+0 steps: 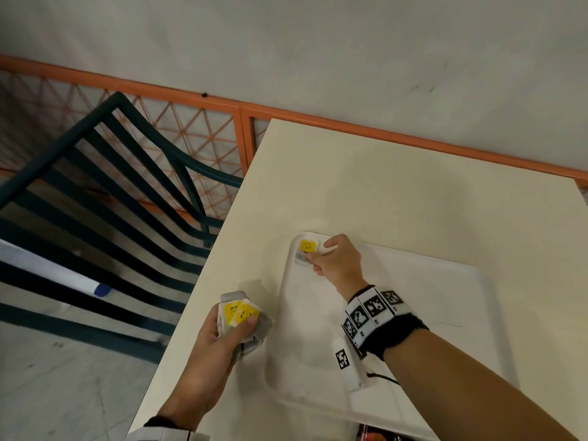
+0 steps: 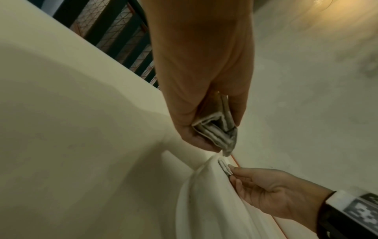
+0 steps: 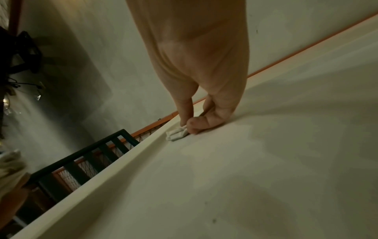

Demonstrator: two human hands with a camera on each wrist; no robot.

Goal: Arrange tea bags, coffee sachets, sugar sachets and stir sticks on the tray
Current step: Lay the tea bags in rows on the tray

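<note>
A white tray [image 1: 445,281] lies on the cream table [image 1: 381,186]. My right hand [image 1: 331,259] pinches a grey tea bag with a yellow tag [image 1: 308,246] in the tray's far left corner. In the right wrist view the thumb and forefinger hold that tea bag [image 3: 176,134] against the tray floor by the rim. My left hand [image 1: 222,329] grips a bunch of several grey tea bags with yellow tags [image 1: 240,313] just left of the tray. The left wrist view shows the bunch of tea bags [image 2: 216,131] folded in the fingers, above the tray corner [image 2: 204,177].
A dark green slatted chair [image 1: 111,202] stands left of the table. An orange mesh fence [image 1: 191,132] runs behind it along the grey wall. A red and black packet [image 1: 378,434] peeks in at the bottom edge near the tray.
</note>
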